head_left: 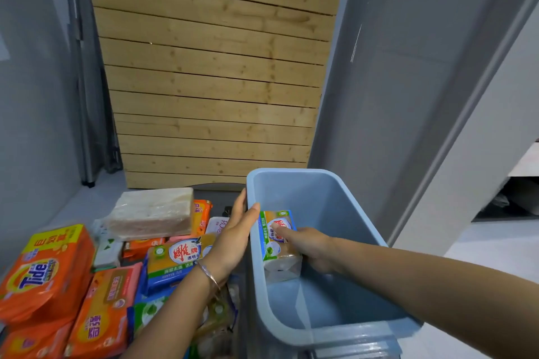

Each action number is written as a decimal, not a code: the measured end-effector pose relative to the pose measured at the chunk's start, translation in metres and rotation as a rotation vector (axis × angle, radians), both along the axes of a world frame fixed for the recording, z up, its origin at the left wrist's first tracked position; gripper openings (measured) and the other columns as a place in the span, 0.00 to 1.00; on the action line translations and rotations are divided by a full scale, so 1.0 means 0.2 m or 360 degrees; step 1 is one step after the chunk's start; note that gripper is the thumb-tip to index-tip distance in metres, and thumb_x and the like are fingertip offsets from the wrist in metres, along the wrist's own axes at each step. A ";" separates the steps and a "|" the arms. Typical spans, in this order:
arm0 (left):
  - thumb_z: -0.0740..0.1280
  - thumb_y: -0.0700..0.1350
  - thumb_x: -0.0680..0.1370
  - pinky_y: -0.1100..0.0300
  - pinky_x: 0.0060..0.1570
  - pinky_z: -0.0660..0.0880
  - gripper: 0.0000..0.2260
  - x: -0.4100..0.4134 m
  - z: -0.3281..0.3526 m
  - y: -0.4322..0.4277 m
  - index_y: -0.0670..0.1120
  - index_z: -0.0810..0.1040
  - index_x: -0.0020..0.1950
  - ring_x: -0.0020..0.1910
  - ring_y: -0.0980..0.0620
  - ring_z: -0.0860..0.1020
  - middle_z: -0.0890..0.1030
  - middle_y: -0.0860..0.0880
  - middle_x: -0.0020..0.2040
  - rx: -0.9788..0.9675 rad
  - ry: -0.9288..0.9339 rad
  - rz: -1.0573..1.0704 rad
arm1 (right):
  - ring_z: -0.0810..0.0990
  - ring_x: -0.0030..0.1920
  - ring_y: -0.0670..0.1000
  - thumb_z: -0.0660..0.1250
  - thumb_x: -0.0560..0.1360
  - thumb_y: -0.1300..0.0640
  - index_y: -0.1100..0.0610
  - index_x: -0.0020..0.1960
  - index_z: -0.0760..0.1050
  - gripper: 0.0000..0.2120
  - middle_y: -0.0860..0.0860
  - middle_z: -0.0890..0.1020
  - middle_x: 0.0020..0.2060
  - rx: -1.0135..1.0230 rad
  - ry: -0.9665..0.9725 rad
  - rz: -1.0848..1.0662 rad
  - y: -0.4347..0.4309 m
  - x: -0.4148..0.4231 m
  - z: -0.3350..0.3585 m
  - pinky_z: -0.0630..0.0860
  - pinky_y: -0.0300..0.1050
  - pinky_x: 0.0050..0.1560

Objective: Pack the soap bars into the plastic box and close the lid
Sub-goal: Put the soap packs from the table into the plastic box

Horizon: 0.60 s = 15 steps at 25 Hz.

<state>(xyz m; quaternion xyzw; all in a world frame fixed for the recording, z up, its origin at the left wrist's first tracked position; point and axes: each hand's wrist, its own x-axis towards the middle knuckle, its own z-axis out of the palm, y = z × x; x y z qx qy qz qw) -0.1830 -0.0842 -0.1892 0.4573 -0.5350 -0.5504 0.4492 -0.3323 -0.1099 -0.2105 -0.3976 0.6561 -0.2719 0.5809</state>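
Lid: what I take for it, a pale ribbed sheet (358, 348), lies under the box's near end at the bottom edge of view; I cannot be sure.
Right hand: my right hand (309, 248) is down inside the plastic box (320, 183), fingers wrapped around a wrapped soap bar (278, 237), thumb on its printed face.
Key relation: the bar stands on edge against the box's left wall, its long axis running along that wall, away from me; bare floor of the box lies to its right and nearer me.
Left hand: my left hand (236, 236) lies flat and open against the outside of that same left wall, fingertips hooked over the rim, steadying it; it grips no soap.
Bar's look: green, yellow and blue wrapper with a red character on a white oval, brown soap showing through clear film below.
Nearer arm: the left hand is just beside the pile on the worktop, so I judge it should fetch next.
Pile: an orange Tide pack (43, 274), a twin bar of the same brand (178, 259), and a large pale block in clear wrap (154, 213) farthest back.
Progress: only one bar in; early.
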 end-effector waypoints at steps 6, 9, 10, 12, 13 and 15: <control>0.58 0.50 0.80 0.59 0.64 0.66 0.22 0.25 0.11 0.05 0.51 0.60 0.73 0.62 0.56 0.72 0.72 0.49 0.68 -0.0018 -0.0206 0.0080 | 0.78 0.51 0.46 0.66 0.76 0.50 0.57 0.66 0.72 0.20 0.52 0.77 0.60 -0.0569 0.0149 0.0015 0.17 0.01 0.33 0.73 0.36 0.48; 0.59 0.50 0.79 0.53 0.65 0.69 0.16 0.54 0.16 0.08 0.51 0.70 0.66 0.63 0.51 0.74 0.76 0.49 0.63 -0.0130 -0.0376 0.0259 | 0.76 0.54 0.44 0.68 0.75 0.51 0.53 0.68 0.72 0.22 0.50 0.77 0.61 -0.0779 0.0110 0.0219 0.24 0.18 0.49 0.70 0.32 0.47; 0.60 0.49 0.79 0.54 0.65 0.69 0.14 0.64 0.17 0.09 0.51 0.72 0.64 0.63 0.51 0.74 0.77 0.49 0.61 -0.0165 -0.0434 0.0320 | 0.76 0.53 0.43 0.69 0.74 0.52 0.53 0.68 0.72 0.22 0.49 0.77 0.59 -0.0819 0.0084 0.0292 0.26 0.26 0.52 0.71 0.28 0.45; 0.60 0.48 0.79 0.59 0.60 0.68 0.13 0.86 0.17 0.14 0.50 0.74 0.62 0.61 0.53 0.75 0.78 0.50 0.60 -0.0219 -0.0520 0.0455 | 0.77 0.51 0.42 0.70 0.74 0.54 0.55 0.68 0.72 0.23 0.50 0.79 0.58 -0.0808 0.0023 0.0425 0.29 0.48 0.53 0.72 0.25 0.43; 0.60 0.47 0.79 0.61 0.58 0.67 0.13 0.97 0.16 0.17 0.48 0.74 0.63 0.59 0.54 0.74 0.77 0.49 0.60 -0.0237 -0.0566 0.0541 | 0.78 0.53 0.45 0.70 0.74 0.53 0.56 0.68 0.71 0.24 0.51 0.79 0.60 -0.0750 0.0000 0.0497 0.31 0.60 0.52 0.75 0.29 0.49; 0.61 0.45 0.79 0.59 0.60 0.66 0.16 1.15 0.09 0.21 0.45 0.72 0.66 0.61 0.52 0.73 0.75 0.47 0.65 -0.0195 -0.0627 0.0707 | 0.77 0.61 0.52 0.69 0.74 0.52 0.58 0.69 0.70 0.26 0.55 0.77 0.64 -0.0609 0.0028 0.0618 0.32 0.82 0.44 0.74 0.42 0.61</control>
